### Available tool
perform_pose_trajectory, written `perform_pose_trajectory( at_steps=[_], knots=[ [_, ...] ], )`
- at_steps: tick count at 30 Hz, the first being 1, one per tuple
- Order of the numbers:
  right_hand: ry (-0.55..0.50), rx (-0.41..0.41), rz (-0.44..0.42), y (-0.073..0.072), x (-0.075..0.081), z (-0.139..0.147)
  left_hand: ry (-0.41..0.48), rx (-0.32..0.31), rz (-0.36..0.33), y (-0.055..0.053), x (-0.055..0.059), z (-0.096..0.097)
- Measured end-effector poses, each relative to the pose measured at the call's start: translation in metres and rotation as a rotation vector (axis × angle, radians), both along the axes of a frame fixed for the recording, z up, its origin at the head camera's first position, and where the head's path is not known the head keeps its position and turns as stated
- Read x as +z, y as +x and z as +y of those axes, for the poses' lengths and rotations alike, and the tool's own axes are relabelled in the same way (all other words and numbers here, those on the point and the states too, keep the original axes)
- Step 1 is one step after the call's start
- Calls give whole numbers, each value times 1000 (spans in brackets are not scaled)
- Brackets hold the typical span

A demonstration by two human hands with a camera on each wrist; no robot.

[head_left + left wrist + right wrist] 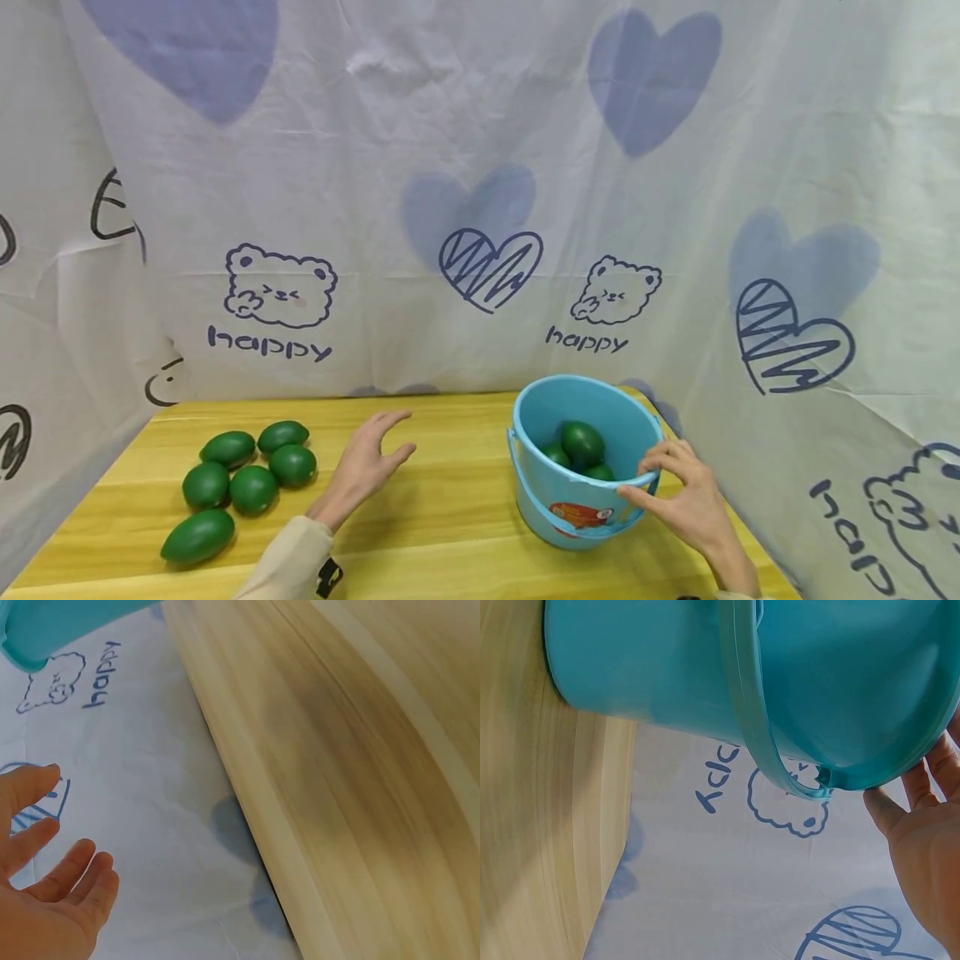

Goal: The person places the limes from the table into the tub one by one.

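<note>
A light blue bucket [536, 467] stands at the right of the table, its handle hanging down at the front. Three dark green, smooth oval fruits [582, 443] show inside it. My right hand [693, 500] grips the bucket's right rim, fingers over the edge and thumb on the near side. The right wrist view has the same hand [930, 847] at the rim of the bucket [645, 660]. Over the table's middle, my left hand [363, 467] holds nothing, its thumb and fingers spread apart. Several more green fruits [253, 490] lie grouped on its left.
The wooden table [435, 517] has a yellow grain. White cloth [390, 208] printed with hearts and bears hangs behind it and at both sides, close to the bucket's right. A red label [581, 514] is on the bucket's front.
</note>
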State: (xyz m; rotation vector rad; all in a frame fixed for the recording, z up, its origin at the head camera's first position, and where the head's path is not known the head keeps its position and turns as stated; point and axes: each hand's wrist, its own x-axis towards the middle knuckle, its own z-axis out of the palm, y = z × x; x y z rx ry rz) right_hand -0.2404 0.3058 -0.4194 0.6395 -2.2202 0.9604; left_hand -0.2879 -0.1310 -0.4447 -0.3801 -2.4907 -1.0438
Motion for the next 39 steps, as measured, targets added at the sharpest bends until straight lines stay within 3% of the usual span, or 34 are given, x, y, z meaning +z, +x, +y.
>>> perform_pose_trajectory(
  at_steps=[5, 13, 19, 23, 32, 35, 39],
  knots=[
    [10, -10, 4, 1, 1, 1, -62, 50, -54, 0, -3, -14],
    [13, -15, 14, 0, -3, 1, -177, 168, -219, 4, -6, -41],
    [13, -11, 11, 0, -1, 0, -235, 218, -260, 6, -9, -54],
    [6, -13, 3, 0, -1, -1, -288, 264, -248, 9, -9, -61],
    [-2, -19, -11, 1, -1, -1, -453, 353, -95, 11, -16, -79],
    [-3, -21, -15, 1, -1, -1, -465, 359, -107, 10, -18, -83],
    [-1, -19, -10, 2, -1, -1, -469, 357, -184, 9, -17, -87]
  ],
)
